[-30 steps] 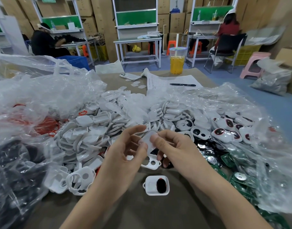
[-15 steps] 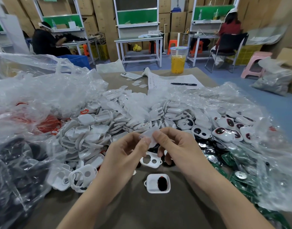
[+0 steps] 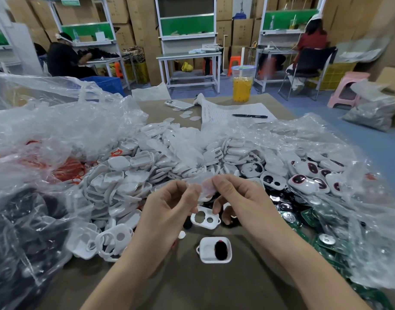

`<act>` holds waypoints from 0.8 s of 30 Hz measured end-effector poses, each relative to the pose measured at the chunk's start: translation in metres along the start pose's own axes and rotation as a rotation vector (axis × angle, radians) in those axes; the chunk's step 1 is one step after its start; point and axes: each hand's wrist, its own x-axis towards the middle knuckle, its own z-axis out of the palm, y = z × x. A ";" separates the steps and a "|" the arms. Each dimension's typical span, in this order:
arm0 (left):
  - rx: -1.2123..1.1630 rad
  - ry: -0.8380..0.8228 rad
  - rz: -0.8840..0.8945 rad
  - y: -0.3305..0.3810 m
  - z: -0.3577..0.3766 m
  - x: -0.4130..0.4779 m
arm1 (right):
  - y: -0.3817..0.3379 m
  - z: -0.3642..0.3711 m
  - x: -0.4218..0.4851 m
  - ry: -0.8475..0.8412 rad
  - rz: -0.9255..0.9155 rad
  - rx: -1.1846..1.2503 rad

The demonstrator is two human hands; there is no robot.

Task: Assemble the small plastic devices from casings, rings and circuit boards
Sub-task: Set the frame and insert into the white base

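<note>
"What have the hands got hold of?"

"One small translucent plastic piece [image 3: 204, 184], raised above the table [image 3: 192, 285]. The left hand [image 3: 169, 211] pinches its left edge between thumb and forefinger, and the right hand [image 3: 243, 198] pinches the right edge the same way. The other fingers are loosely curled."

"And underneath?"

"Just below the hands a white faceplate [image 3: 205, 218] with two holes lies flat. Nearer the person sits an open white casing [image 3: 206, 250] with a black insert [image 3: 221, 249] in its right half, apart from the faceplate."

"Where's the stock?"

"A heap of white casings [image 3: 129, 175] spills from clear bags on the left and behind. Green circuit boards [image 3: 310, 217] lie on the right, with white units [image 3: 304, 182] showing dark windows beyond them. Red rings [image 3: 64, 168] show through the plastic at far left. An orange drink [image 3: 242, 88] stands at the far edge."
</note>
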 end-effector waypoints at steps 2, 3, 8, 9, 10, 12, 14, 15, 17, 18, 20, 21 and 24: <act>0.005 0.009 0.013 0.001 0.001 0.000 | 0.000 0.000 0.000 0.009 0.001 0.008; 0.003 0.013 0.017 0.001 0.001 0.000 | 0.000 0.000 0.001 0.011 0.002 0.005; 0.018 0.012 0.017 0.000 0.001 0.000 | 0.001 0.000 0.000 0.029 0.005 -0.019; 0.027 0.010 0.018 -0.001 0.001 0.000 | 0.001 0.000 0.000 0.041 0.008 -0.027; 0.026 0.007 0.014 -0.001 0.001 0.000 | 0.001 -0.001 -0.001 0.054 0.011 -0.035; 0.010 0.009 0.001 -0.001 0.001 0.000 | 0.002 -0.002 -0.001 0.073 0.017 -0.050; -0.003 0.018 0.000 -0.001 0.001 0.001 | 0.002 -0.004 -0.002 0.089 0.019 -0.068; -0.012 0.025 0.002 -0.001 0.001 0.002 | 0.003 -0.004 -0.001 0.095 0.022 -0.072; -0.023 0.031 0.004 -0.001 0.001 0.002 | 0.002 -0.004 -0.001 0.103 0.034 -0.066; -0.024 0.033 0.006 -0.001 0.001 0.002 | 0.002 -0.004 0.000 0.106 0.037 -0.060; -0.027 0.030 0.009 -0.002 0.002 0.001 | 0.003 -0.004 0.000 0.111 0.041 -0.049; -0.029 0.026 0.010 -0.002 0.002 0.001 | 0.004 -0.004 0.000 0.112 0.040 -0.046; -0.031 0.020 0.011 -0.001 0.001 0.000 | 0.004 -0.004 0.000 0.110 0.041 -0.043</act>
